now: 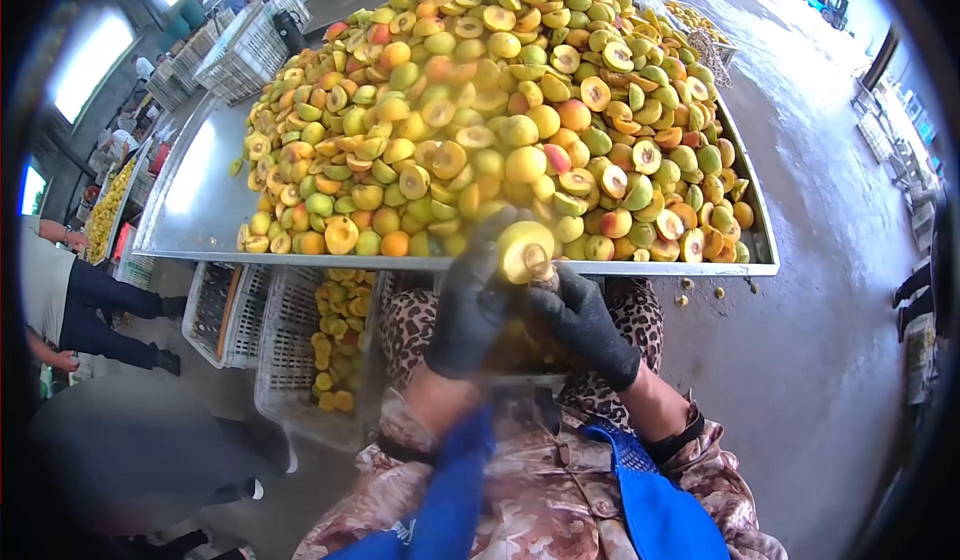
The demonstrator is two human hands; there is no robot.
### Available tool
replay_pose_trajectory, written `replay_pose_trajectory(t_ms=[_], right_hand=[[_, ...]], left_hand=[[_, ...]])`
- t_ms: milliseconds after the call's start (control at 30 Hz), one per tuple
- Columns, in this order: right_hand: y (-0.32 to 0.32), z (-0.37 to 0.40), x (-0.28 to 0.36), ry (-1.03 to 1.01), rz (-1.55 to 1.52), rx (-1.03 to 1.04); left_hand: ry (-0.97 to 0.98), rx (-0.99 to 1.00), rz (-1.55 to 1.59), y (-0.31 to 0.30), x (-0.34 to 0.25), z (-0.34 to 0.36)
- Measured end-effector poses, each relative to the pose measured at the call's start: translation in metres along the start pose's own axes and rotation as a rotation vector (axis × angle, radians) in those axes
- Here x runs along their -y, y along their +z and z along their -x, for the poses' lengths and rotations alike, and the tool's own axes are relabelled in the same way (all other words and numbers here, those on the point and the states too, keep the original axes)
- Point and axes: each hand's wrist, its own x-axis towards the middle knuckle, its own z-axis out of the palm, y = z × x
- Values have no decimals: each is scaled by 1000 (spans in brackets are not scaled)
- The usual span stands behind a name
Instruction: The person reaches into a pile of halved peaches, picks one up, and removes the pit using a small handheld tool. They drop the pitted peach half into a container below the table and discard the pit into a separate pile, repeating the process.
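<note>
My left hand (466, 310), in a dark glove, is closed around a halved yellow peach (516, 252) at the near edge of the metal table (400, 262). The cut face points toward me, and a brown pit area shows in it. My right hand (588, 325), also gloved, is closed with its fingertips close against the peach half. A small dark tip shows between them, but I cannot make out what it holds. Just beyond both hands rises a large heap of whole and halved peaches (375, 175). A blurred smear covers part of the view.
Below the table at left stands a white plastic crate (285, 345) with peach halves (340, 330) beside or inside it. Another crate (210, 310) stands farther left. A person in dark trousers (105, 305) is at left. A blue forklift (825, 2) stands far right.
</note>
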Motion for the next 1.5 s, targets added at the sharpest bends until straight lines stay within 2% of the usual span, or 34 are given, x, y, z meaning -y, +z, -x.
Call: replay_pose_trajectory(t_ms=[33,133,433,533,633,733,800,900,967,1033,1133,1233,1333,1433,1500], right_hand=[[1,1,2,2,1,12],[6,3,15,46,5,40],[15,-4,19,-40,162,-3],[22,-6,14,-24,87,-6],[23,-6,5,9,83,-14],[20,-5,4,12,166,8],[17,-4,1,-14,210,21],[12,0,-7,-50,282,26],[8,4,-6,-78,383,27],[3,7,-1,-106,534,33],[6,8,-3,-65,385,-32],[7,10,-10,-133,336,-53],[0,12,1,-216,553,-55],[-4,11,-1,-294,546,-15],[2,11,-9,-226,421,-58]], left_hand=[[37,1,-96,4,0,1],[-56,-78,161,8,-6,3],[-2,-116,177,10,-7,4],[46,-141,92,11,-6,2],[89,-173,-7,9,0,0],[160,-140,-262,4,5,1],[289,-111,-543,0,9,-3],[414,-64,-792,1,7,-2],[372,-55,-730,4,7,1],[228,-74,-498,10,10,4],[292,-53,-592,21,1,5],[272,-61,-546,29,-2,5],[198,-29,-425,30,0,7],[278,-16,-469,30,3,3],[267,-13,-516,31,-1,2]])
